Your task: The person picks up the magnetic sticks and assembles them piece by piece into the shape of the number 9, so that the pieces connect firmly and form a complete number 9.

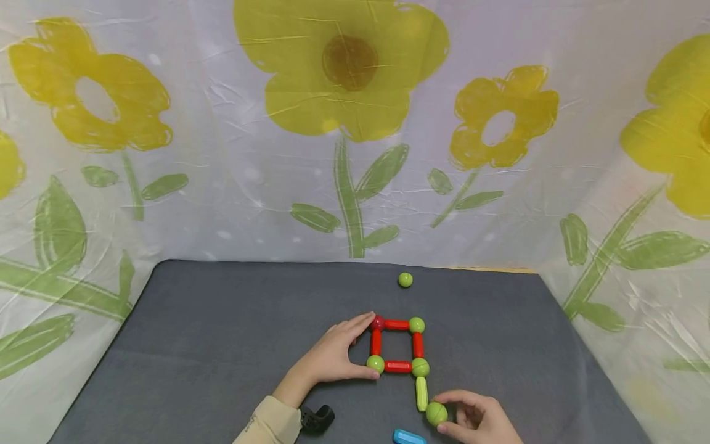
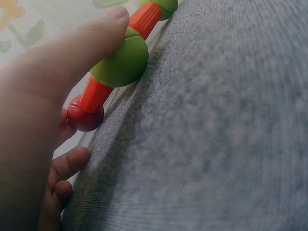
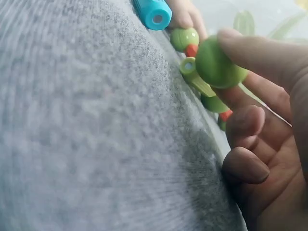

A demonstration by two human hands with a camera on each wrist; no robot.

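My left hand [image 1: 331, 356] spans the left side of a square of magnetic rods and balls [image 1: 397, 367], thumb against the lower-left green ball [image 2: 122, 60] and a fingertip at the red ball [image 1: 378, 323]. Red rods [image 1: 418, 345] form its sides, with green balls at the other corners. A yellow-green rod [image 1: 421, 393] extends toward me from the lower-right ball. Between thumb and index finger, my right hand [image 1: 481, 418] pinches a green ball [image 1: 436, 414] beside that rod's near end. The rod's end face shows uncovered in the right wrist view.
A loose green ball [image 1: 405, 279] lies near the far edge of the dark grey mat [image 1: 233, 320]. Close to the front lies a blue rod [image 1: 409, 437]. A flower-printed curtain [image 1: 222, 203] surrounds the mat at the back and sides.
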